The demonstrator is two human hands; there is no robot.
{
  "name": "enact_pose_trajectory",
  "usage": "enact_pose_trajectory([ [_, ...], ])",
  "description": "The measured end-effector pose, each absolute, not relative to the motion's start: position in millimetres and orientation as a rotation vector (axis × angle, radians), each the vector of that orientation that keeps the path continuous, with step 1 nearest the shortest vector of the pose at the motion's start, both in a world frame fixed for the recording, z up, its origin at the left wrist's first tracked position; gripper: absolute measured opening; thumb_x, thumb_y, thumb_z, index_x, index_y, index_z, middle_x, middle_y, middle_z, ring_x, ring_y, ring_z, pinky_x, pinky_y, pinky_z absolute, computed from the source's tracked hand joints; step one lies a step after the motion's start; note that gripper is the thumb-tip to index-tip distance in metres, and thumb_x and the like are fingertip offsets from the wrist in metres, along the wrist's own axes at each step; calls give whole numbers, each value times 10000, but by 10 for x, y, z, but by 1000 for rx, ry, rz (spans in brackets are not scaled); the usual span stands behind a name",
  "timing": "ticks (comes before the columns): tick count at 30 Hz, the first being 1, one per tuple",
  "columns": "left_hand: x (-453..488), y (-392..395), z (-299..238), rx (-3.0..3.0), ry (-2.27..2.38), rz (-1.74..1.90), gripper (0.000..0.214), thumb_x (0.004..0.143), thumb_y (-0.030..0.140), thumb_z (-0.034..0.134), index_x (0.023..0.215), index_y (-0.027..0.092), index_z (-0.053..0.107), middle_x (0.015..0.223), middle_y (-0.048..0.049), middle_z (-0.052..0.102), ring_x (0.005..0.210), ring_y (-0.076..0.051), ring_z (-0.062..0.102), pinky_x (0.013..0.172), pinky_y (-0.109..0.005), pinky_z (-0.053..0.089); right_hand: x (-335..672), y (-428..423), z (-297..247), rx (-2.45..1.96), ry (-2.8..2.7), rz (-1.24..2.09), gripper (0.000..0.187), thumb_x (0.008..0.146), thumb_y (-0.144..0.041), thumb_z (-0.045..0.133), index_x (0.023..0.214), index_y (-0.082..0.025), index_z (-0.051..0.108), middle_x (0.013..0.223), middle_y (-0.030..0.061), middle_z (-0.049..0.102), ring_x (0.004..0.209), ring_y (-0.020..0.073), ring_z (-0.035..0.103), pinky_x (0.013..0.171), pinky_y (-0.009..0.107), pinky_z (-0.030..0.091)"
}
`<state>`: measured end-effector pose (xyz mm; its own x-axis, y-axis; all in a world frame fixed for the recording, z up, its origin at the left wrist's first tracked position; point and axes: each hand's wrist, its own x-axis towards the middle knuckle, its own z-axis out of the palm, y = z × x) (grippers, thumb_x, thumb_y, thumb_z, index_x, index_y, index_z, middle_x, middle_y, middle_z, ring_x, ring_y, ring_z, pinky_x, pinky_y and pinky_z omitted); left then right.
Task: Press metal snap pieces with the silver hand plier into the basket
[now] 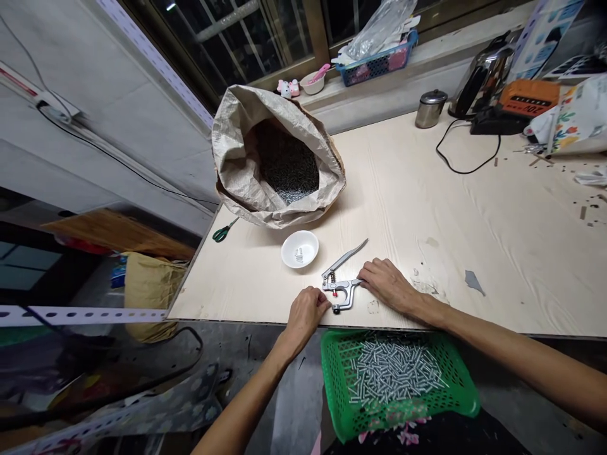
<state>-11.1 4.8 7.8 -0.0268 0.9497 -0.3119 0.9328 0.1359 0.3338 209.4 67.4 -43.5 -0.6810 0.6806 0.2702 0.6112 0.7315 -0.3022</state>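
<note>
Metal snap pliers (342, 282) lie on the pale wooden table (474, 240) near its front edge, handles spread. My left hand (306, 313) is curled at the pliers' jaw end, fingertips pinched together there; what they hold is too small to see. My right hand (386, 282) rests on the table with its fingers closed on the pliers' lower handle. Just behind the pliers stands a small white bowl (300, 248) with a few small metal parts in it. Below the table edge, on my lap, sits a green plastic basket (341, 373) full of several small silvery tubes.
A large open woven sack (237, 158) of dark small parts stands at the back left. Green-handled scissors (224, 231) lie by the left edge. Far right: a metal kettle (484, 76), a steel cup (430, 107), a black cord (467, 165), an orange box (528, 98).
</note>
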Motion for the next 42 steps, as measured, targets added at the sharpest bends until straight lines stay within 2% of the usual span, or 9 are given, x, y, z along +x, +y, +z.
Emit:
enact_pose_trajectory([
  [5, 0, -208, 396, 1773, 1865, 153, 114, 835, 224, 571, 771, 175, 651, 805, -44, 646, 774, -178, 594, 690, -279, 420, 2118, 723, -444, -1024, -2511, 306, 132, 942, -210, 465, 853, -189, 560, 866, 45, 595, 809, 204, 481, 699, 332, 320],
  [9, -79, -95, 590, 2001, 1860, 163, 162, 872, 296, 558, 933, 205, 678, 887, -49, 654, 854, -193, 584, 718, -284, 434, 2124, 715, -452, -993, -2472, 323, 149, 947, -208, 445, 839, -196, 546, 853, 42, 588, 785, 195, 478, 696, 325, 326],
  [13, -376, 523, 501, 2019, 2350, 45, 239, 915, 265, 470, 905, 181, 693, 925, -81, 657, 954, -222, 560, 724, -290, 430, 2114, 705, -475, -988, -2453, 295, 161, 950, -206, 432, 841, -193, 550, 841, 46, 582, 772, 196, 478, 688, 326, 329],
  [18, -517, 1122, 219, 1903, 2446, -245, 238, 887, 263, 497, 904, 142, 701, 1006, -119, 671, 1006, -270, 566, 692, -314, 442, 2096, 707, -483, -976, -2425, 277, 162, 943, -187, 436, 827, -196, 550, 820, 39, 577, 751, 187, 479, 679, 319, 324],
  [23, -497, 1254, 169, 1935, 2425, -303, 217, 856, 174, 491, 890, 132, 701, 1029, -138, 675, 1027, -273, 569, 718, -310, 442, 2071, 723, -486, -983, -2434, 246, 152, 931, -166, 457, 807, -192, 541, 805, 28, 573, 751, 187, 466, 674, 315, 306],
  [26, -459, 1145, 337, 1948, 2381, -43, 219, 861, 200, 484, 887, 134, 690, 965, -117, 687, 915, -232, 603, 730, -299, 434, 2065, 730, -500, -971, -2441, 195, 171, 932, -142, 449, 791, -186, 536, 787, 24, 567, 746, 184, 451, 679, 317, 292],
  [31, -219, 577, 528, 1594, 2067, 615, 273, 800, 403, 575, 765, 156, 688, 730, -30, 683, 700, -166, 599, 649, -250, 427, 2086, 712, -468, -932, -2487, 50, 241, 953, -101, 384, 796, -185, 546, 754, 22, 561, 726, 176, 420, 702, 332, 262],
  [37, 16, 95, 122, 1217, 1920, 741, 342, 700, 490, 654, 726, 154, 707, 730, -38, 667, 675, -155, 574, 644, -254, 426, 2098, 693, -422, -919, -2514, -33, 254, 954, -92, 379, 786, -180, 548, 746, 21, 550, 732, 180, 406, 711, 345, 249],
  [42, 41, 113, -15, 1185, 1906, 710, 341, 707, 492, 652, 712, 156, 707, 721, -33, 641, 677, -152, 565, 645, -259, 416, 2105, 667, -412, -908, -2484, -99, 271, 953, -85, 376, 768, -179, 550, 716, 17, 535, 723, 177, 394, 714, 348, 248],
])
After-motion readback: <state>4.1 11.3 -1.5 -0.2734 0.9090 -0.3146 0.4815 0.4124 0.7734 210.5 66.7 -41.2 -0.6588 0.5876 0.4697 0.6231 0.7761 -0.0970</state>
